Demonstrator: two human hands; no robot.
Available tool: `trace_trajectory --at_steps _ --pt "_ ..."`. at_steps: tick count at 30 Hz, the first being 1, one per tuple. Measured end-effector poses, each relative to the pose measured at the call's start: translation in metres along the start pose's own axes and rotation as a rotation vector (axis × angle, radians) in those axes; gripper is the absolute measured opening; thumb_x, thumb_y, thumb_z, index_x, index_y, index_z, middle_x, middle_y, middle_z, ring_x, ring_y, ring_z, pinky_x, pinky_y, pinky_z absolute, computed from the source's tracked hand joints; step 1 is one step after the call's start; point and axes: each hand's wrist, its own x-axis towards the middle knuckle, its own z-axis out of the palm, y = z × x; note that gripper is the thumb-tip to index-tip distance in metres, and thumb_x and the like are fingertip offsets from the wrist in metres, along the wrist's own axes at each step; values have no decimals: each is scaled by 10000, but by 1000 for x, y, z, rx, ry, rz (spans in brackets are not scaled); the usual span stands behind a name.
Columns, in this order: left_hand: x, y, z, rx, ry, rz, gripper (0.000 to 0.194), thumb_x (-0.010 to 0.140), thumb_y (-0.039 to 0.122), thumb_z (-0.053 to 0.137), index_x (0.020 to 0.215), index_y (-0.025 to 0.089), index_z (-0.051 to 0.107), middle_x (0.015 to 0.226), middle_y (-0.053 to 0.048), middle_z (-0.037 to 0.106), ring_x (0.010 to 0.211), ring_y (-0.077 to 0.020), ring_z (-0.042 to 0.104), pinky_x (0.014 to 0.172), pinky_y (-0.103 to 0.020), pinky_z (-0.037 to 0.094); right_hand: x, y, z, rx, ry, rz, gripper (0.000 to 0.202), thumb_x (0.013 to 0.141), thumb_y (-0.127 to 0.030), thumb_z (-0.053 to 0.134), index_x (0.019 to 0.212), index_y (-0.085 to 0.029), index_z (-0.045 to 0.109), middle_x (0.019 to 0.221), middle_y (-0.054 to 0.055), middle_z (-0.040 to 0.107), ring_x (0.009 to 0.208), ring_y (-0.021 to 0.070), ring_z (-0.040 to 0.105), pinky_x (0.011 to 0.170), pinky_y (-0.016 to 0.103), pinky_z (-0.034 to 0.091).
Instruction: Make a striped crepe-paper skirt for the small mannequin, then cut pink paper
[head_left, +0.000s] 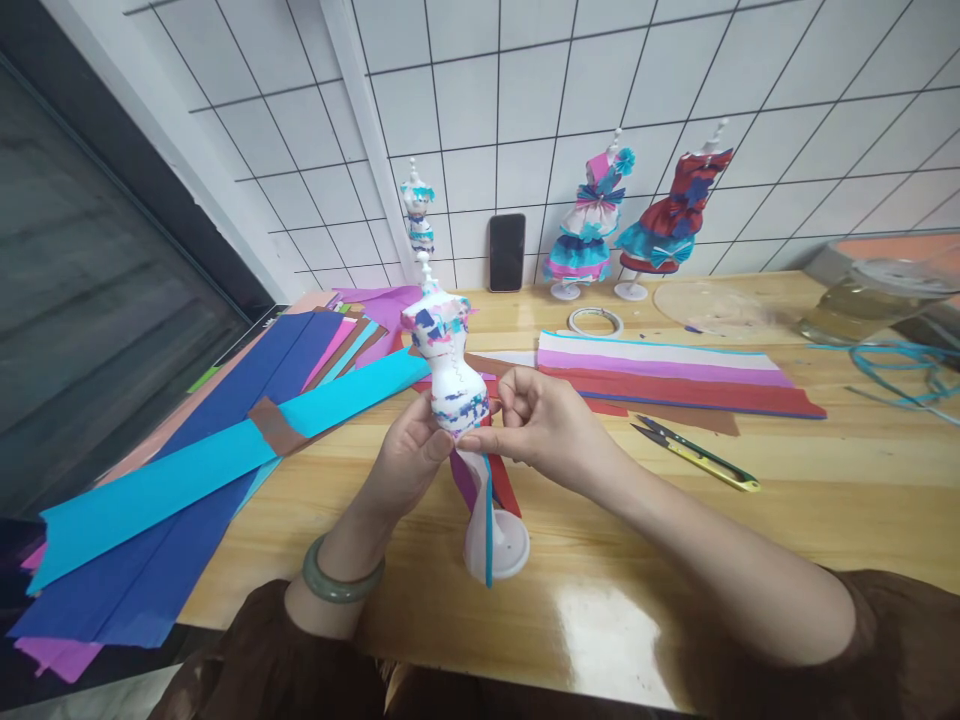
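Observation:
A small white dress form (454, 382) with torn patches of blue, pink and teal paper stands upright in front of me. My left hand (401, 455) is closed round its lower hips, thumb at the front. From the hips hangs a striped crepe paper strip (478, 500), white with a light blue edge, with purple and red layers beside it. My right hand (551, 425) pinches the top of this strip against the form, thumb in front and fingers curled at the side. Part of the round white base (512, 545) shows behind the strip.
Crepe paper sheets (187, 460) lie on the left; layered strips (667, 375) lie at right. Thread snips (697, 455), a tape roll (595, 321) and blue cord (904, 370) are nearby. Dressed forms (589, 225), a phone (507, 252) and a jug (862, 300) stand behind.

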Motion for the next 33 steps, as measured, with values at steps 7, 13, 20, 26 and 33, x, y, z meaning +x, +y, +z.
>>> trace_trajectory --at_steps 7,13,20,26,33 --pt "-2 -1 -4 15 -71 -27 535 712 441 682 1156 183 531 1106 -117 625 1027 -266 586 891 -366 446 4 -2 -7 45 -202 201 496 532 -405 798 644 -209 357 406 -113 431 331 41 383 312 165 254" --pt "2 -1 2 -84 -77 -89 634 688 458 697 1202 167 465 1145 -148 599 1069 -302 560 918 -421 428 6 2 -9 150 -330 199 395 620 -402 755 787 -171 480 444 -111 447 338 25 366 312 155 231" --pt "2 2 5 -147 -68 -103 504 742 403 667 1158 180 490 1082 -117 628 1028 -275 588 902 -396 443 8 10 -5 158 -261 201 437 630 -450 742 848 -177 480 437 -113 445 334 32 363 322 159 231" --pt "8 5 1 -190 119 7 326 803 319 613 1094 184 554 1048 -69 639 971 -210 607 847 -313 473 11 15 -4 233 -135 113 412 711 -501 659 856 -194 425 402 -113 449 326 45 345 347 164 214" --pt "15 12 -3 -251 266 -51 346 809 392 585 1045 138 577 953 -91 671 898 -218 633 813 -328 482 3 6 -5 53 -263 85 374 761 -493 603 617 -164 502 446 -68 465 360 31 363 368 172 261"
